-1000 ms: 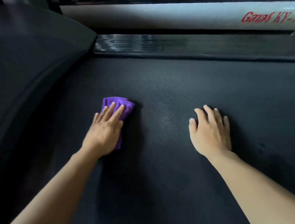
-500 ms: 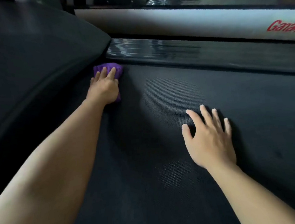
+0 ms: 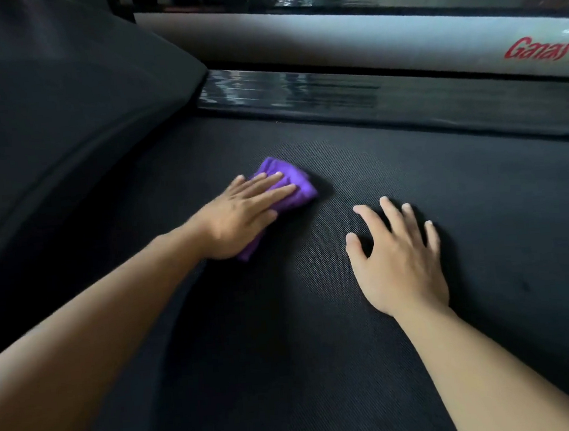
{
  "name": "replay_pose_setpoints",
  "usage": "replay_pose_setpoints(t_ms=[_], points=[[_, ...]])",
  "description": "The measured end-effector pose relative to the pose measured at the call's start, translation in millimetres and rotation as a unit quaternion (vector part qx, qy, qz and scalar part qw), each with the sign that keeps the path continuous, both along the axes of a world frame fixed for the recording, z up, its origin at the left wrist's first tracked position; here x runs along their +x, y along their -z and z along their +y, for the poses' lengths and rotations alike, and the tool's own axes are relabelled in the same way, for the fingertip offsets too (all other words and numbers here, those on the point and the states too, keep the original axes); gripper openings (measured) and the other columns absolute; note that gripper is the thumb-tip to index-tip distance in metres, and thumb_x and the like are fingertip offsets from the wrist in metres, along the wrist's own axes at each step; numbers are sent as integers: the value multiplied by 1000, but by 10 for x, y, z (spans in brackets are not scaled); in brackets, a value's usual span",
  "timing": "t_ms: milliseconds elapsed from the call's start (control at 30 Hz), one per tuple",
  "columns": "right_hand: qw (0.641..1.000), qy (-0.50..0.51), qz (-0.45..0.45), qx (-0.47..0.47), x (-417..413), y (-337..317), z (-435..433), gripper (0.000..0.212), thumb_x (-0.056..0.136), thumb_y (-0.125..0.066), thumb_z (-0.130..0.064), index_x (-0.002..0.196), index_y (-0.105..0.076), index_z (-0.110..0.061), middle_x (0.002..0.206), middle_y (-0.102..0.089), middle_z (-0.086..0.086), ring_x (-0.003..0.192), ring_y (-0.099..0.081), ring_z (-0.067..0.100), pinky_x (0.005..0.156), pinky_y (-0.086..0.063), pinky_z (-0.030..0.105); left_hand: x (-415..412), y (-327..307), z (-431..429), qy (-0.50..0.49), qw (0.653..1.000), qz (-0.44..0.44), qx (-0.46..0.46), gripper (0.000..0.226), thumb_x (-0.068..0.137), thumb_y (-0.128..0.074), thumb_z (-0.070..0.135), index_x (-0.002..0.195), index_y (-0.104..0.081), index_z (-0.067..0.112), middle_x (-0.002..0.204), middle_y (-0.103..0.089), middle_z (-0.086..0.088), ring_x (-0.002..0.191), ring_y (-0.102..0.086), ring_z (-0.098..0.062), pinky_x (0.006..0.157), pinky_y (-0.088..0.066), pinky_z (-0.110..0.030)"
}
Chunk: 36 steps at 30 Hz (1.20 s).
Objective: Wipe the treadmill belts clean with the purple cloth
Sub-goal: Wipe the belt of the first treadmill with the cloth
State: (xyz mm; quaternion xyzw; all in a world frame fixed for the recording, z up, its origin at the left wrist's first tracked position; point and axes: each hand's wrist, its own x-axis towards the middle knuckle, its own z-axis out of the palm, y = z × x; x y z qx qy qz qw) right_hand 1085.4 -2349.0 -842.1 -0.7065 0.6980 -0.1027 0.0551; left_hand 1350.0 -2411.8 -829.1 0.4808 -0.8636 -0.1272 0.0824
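The black textured treadmill belt (image 3: 324, 366) fills most of the view. A folded purple cloth (image 3: 295, 183) lies on it left of centre. My left hand (image 3: 242, 215) presses flat on the cloth with straight fingers, covering its near half; a purple corner shows below the palm. To the right, my right hand (image 3: 400, 260) rests on the bare belt, fingers spread, holding nothing.
A dark curved motor cover (image 3: 61, 114) rises on the left. A glossy black side rail (image 3: 368, 91) borders the belt's far edge. Beyond it runs a white frame bar (image 3: 347, 41) with red lettering.
My left hand has drawn the cloth back from the far left corner by the motor cover toward the belt's middle. My right hand has stayed in place on the belt.
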Motion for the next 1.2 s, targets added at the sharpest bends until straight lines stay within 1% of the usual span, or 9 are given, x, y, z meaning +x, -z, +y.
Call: replay_pose_setpoints(t_ms=[200, 333, 433, 600, 767, 867, 1000, 1100, 1200], points=[[1000, -2, -4, -4, -8, 10, 7, 55, 96, -32, -57, 148, -30, -41, 163, -19, -2, 152, -10, 25, 122, -6, 51, 1008, 48, -405, -270, 962, 36, -15, 50, 102, -41, 20, 150, -29, 20, 158, -21, -13, 147, -17, -27, 120, -10, -46], [1000, 1, -8, -6, 2, 8, 6, 54, 96, -32, -57, 147, -31, -41, 163, -19, -2, 152, -9, 25, 122, -5, 51, 809, 37, -960, -371, 929, -11, -3, 53, 102, -35, 33, 153, -22, 22, 161, -13, -12, 147, -13, -29, 120, -9, -39], [1000, 3, -8, 1, 7, 7, 9, 55, 96, -30, -57, 148, -28, -42, 164, -16, -3, 152, -7, 23, 122, -3, 50, 252, -1, -1082, -345, 938, -19, -9, 54, 102, -34, 35, 153, -21, 25, 161, -11, -10, 147, -12, -29, 118, -9, -39], [1000, 2, -7, -3, 0, 4, -1, 55, 96, -31, -57, 149, -29, -42, 164, -17, -3, 152, -8, 24, 122, -5, 50, -633, 29, -514, -172, 984, -14, -45, 53, 101, -39, 31, 152, -24, 28, 161, -16, -8, 148, -14, -28, 118, -10, -41], [1000, 1, -10, -5, -8, 15, 5, 54, 95, -33, -57, 148, -30, -42, 163, -18, -3, 152, -10, 24, 122, -4, 50, -325, 48, 383, -112, 993, 20, -6, 55, 98, -24, 49, 151, -21, 37, 160, -15, 5, 149, -8, -16, 121, -4, -35], [1000, 0, -15, -10, -10, 28, -3, 54, 95, -33, -57, 147, -32, -42, 163, -20, -3, 151, -11, 24, 122, -5, 51, 314, 48, 654, -172, 984, 40, 3, 58, 94, -25, 53, 149, -25, 34, 159, -19, 2, 148, -12, -19, 118, -4, -34], [1000, 0, -14, -16, -7, 39, -1, 54, 95, -34, -57, 147, -32, -42, 162, -21, -2, 151, -12, 25, 122, -6, 52, 1073, 36, 443, -349, 936, 34, -9, 51, 102, -42, 21, 151, -28, 19, 159, -19, -13, 147, -15, -30, 119, -9, -43], [1000, 2, -11, -21, -1, 53, -4, 54, 95, -35, -57, 147, -32, -42, 162, -22, -1, 151, -14, 26, 121, -7, 52, 1056, 24, 23, -402, 916, 3, -8, 52, 102, -39, 25, 152, -25, 18, 160, -14, -15, 147, -13, -32, 119, -10, -44], [1000, 3, -8, -23, 0, 52, -2, 54, 95, -36, -57, 147, -33, -42, 162, -23, -1, 151, -15, 26, 121, -8, 52, 614, 37, -242, -390, 920, -28, -8, 54, 102, -36, 30, 153, -21, 20, 161, -11, -13, 147, -12, -34, 117, -10, -46]])
